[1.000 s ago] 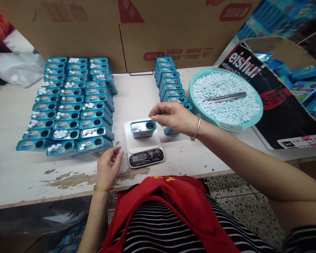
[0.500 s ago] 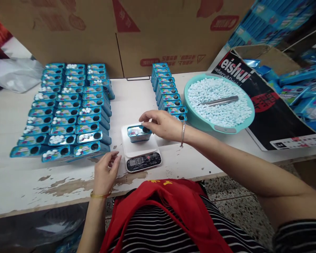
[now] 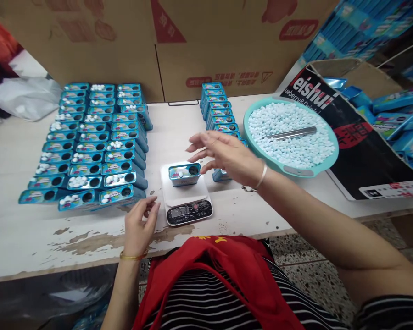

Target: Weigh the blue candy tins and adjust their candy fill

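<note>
A small blue tin (image 3: 184, 181) with a round hole in its top stands upright on a white digital scale (image 3: 170, 198). One white pellet lies on the tin's lid. Just right of that tin and above it, my right hand (image 3: 227, 156) hovers with fingers spread and nothing in them. My left hand (image 3: 141, 224) rests by the table's front edge, left of the scale, its fingers loosely bent, apart and empty. A turquoise bowl (image 3: 321, 173) full of pale pellets (image 3: 278, 117) sits to the right, with metal tweezers (image 3: 292, 134) lying on the pellets.
Rows of blue tins (image 3: 89, 169) stand at left, many with pellets on their lids. A shorter row of tins (image 3: 215, 98) stands behind my right hand. A cardboard wall (image 3: 124, 50) closes the back. An open box (image 3: 351, 75) of tins is at right.
My right hand has lifted off the tin on the scale and moved right, its fingers spreading. The tin stays on the scale. My left hand has hardly moved.
</note>
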Demonstrator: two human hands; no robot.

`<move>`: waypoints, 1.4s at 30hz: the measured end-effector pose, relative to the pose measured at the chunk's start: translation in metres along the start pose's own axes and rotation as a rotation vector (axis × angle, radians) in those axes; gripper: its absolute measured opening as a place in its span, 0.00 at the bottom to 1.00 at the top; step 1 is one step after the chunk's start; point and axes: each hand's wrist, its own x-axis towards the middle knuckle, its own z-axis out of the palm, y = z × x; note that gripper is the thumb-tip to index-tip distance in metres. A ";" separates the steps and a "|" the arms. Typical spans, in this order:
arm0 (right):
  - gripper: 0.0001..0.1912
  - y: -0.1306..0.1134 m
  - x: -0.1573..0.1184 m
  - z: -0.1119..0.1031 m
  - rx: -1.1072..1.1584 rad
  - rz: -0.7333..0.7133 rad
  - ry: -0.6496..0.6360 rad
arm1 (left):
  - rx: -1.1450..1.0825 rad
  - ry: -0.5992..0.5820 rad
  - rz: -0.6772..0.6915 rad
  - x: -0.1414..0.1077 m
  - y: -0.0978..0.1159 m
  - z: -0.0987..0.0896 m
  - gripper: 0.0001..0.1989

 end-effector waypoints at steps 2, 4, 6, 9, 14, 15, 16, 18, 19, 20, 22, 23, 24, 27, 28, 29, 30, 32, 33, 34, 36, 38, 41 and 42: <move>0.15 -0.006 -0.010 -0.023 -0.124 -0.108 0.114 | 0.027 0.085 0.093 0.005 0.014 -0.002 0.10; 0.13 -0.009 -0.022 -0.056 -0.309 -0.204 0.304 | 0.084 0.145 0.196 0.014 0.028 -0.004 0.11; 0.11 -0.007 -0.035 -0.096 -0.572 -0.236 0.585 | 0.158 0.149 0.267 0.025 0.039 -0.005 0.13; 0.12 0.006 -0.054 -0.150 -1.086 0.031 0.773 | 0.248 0.111 0.324 0.040 0.049 -0.003 0.14; 0.33 0.033 -0.071 -0.189 -1.257 0.475 0.599 | 0.312 0.034 0.408 0.053 0.053 0.006 0.14; 0.36 0.038 -0.070 -0.191 -1.229 0.489 0.566 | 0.320 0.021 0.415 0.053 0.054 0.009 0.15; 0.36 0.043 -0.069 -0.191 -1.206 0.493 0.552 | 0.330 0.009 0.421 0.054 0.056 0.012 0.15; 0.34 0.050 -0.063 -0.191 -1.181 0.476 0.550 | 0.352 -0.012 0.428 0.055 0.060 0.018 0.15; 0.31 0.054 -0.060 -0.191 -1.176 0.457 0.557 | 0.364 -0.024 0.429 0.056 0.063 0.022 0.15; 0.27 0.057 -0.057 -0.191 -1.175 0.438 0.564 | 0.374 -0.036 0.431 0.058 0.067 0.024 0.15; 0.18 0.061 -0.053 -0.193 -1.179 0.399 0.577 | 0.379 -0.054 0.434 0.061 0.073 0.028 0.15; 0.14 0.063 -0.051 -0.193 -1.180 0.383 0.588 | 0.369 -0.053 0.432 0.064 0.075 0.029 0.15; 0.10 0.065 -0.051 -0.195 -1.179 0.368 0.600 | 0.352 -0.045 0.427 0.066 0.077 0.028 0.15; 0.06 0.069 -0.052 -0.199 -1.152 0.316 0.636 | 0.290 -0.018 0.381 0.075 0.076 0.022 0.15; 0.06 0.071 -0.053 -0.201 -1.142 0.300 0.645 | 0.277 -0.027 0.371 0.078 0.074 0.019 0.16; 0.05 0.073 -0.055 -0.203 -1.132 0.285 0.654 | 0.271 -0.050 0.368 0.081 0.071 0.016 0.18; 0.05 0.075 -0.055 -0.205 -1.123 0.273 0.669 | 0.276 -0.086 0.373 0.084 0.068 0.014 0.21; 0.06 0.080 -0.057 -0.208 -1.116 0.237 0.700 | 0.318 -0.182 0.396 0.088 0.064 0.010 0.27; 0.08 0.082 -0.057 -0.209 -1.116 0.212 0.717 | 0.350 -0.241 0.409 0.090 0.063 0.009 0.28; 0.09 0.084 -0.057 -0.210 -1.116 0.184 0.729 | 0.380 -0.300 0.421 0.093 0.063 0.007 0.26; 0.10 0.088 -0.056 -0.210 -1.110 0.112 0.747 | 0.404 -0.397 0.439 0.104 0.063 0.003 0.19; 0.11 0.093 -0.054 -0.208 -1.077 0.035 0.771 | 0.396 -0.391 0.455 0.126 0.062 0.000 0.15; 0.11 0.102 -0.047 -0.206 -1.047 -0.075 0.826 | 0.418 -0.221 0.456 0.185 0.058 0.000 0.16; 0.11 0.105 -0.044 -0.205 -1.033 -0.103 0.849 | 0.436 -0.176 0.438 0.210 0.056 0.003 0.17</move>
